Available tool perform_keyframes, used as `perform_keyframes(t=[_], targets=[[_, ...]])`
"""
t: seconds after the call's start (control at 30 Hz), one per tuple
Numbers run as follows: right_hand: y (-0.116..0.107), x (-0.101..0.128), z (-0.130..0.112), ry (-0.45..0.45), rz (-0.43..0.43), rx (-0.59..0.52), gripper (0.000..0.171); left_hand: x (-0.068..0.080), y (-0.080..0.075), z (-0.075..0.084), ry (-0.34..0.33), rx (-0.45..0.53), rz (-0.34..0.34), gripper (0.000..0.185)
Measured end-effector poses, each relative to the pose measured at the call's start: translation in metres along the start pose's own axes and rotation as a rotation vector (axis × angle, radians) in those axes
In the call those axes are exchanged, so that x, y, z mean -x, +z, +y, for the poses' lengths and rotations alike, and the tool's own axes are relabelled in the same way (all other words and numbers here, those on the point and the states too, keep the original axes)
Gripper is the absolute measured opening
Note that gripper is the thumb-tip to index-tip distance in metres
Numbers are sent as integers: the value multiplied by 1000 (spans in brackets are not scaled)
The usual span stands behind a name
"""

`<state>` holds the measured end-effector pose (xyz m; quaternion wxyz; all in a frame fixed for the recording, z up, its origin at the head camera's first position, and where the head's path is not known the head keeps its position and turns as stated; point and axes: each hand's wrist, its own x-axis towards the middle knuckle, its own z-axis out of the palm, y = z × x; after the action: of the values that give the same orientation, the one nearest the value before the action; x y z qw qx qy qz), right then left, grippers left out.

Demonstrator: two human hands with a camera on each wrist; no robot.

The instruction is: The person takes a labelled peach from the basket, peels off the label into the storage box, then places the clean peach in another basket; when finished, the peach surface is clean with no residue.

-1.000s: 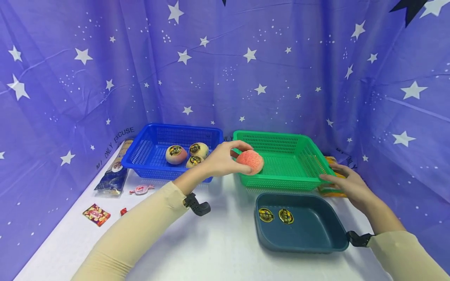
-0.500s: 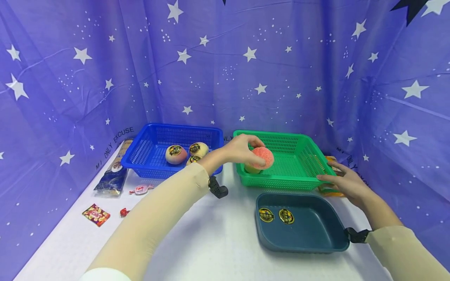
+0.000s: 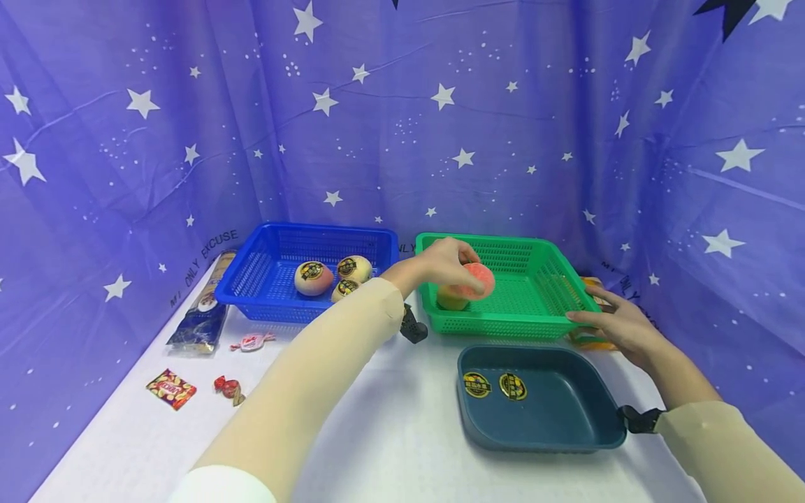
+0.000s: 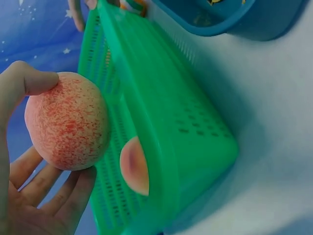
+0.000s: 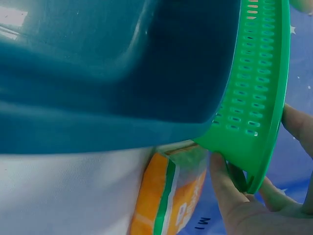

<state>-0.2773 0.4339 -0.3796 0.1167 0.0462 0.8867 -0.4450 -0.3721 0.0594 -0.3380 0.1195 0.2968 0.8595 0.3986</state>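
My left hand (image 3: 440, 260) grips a speckled pink peach (image 3: 478, 281) just above the floor of the green basket (image 3: 534, 293), near its front left corner. The left wrist view shows the thumb and fingers (image 4: 29, 81) curled round that peach (image 4: 66, 120). A second peach (image 4: 134, 166) lies inside the basket wall (image 4: 166, 122), right beside the held one. My right hand (image 3: 613, 323) holds the basket's right front corner. Its fingers (image 5: 227, 196) pinch the green rim (image 5: 259, 98).
A blue basket (image 3: 264, 269) at the back left holds three stickered peaches (image 3: 313, 277). A dark teal tray (image 3: 553, 412) with two stickers sits in front of the green basket. An orange packet (image 5: 168, 208) lies under the right hand. Snack packets (image 3: 171, 388) lie at the left.
My left hand has carried the pink peach rightward and lower, from the green basket's near left rim to inside it. The right hand stays on the basket corner.
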Motion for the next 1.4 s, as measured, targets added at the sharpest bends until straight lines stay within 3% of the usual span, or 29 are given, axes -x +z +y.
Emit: perform_keyframes(t=[0.3, 0.53, 0.7, 0.83, 1.03, 1.2, 1.4], targets=[[-1, 0, 0, -11, 13, 25, 107, -21, 26, 10, 8, -1, -39, 60], [2, 0, -1, -23, 14, 23, 108, -31, 35, 10, -78, -6, -55, 65], [4, 1, -4, -26, 10, 1, 109, -29, 32, 6, -127, -47, -99, 65], [3, 2, -3, -20, 8, -2, 109, -25, 30, 5, -123, -68, -130, 60], [4, 2, -2, -44, 12, 39, 104, -20, 31, 2, -111, -23, -170, 59], [6, 8, -6, -72, 37, 121, 100, -23, 34, -3, -123, -41, -168, 57], [12, 18, -16, -74, 111, 220, 99, -12, 31, -3, -36, -107, -169, 56]])
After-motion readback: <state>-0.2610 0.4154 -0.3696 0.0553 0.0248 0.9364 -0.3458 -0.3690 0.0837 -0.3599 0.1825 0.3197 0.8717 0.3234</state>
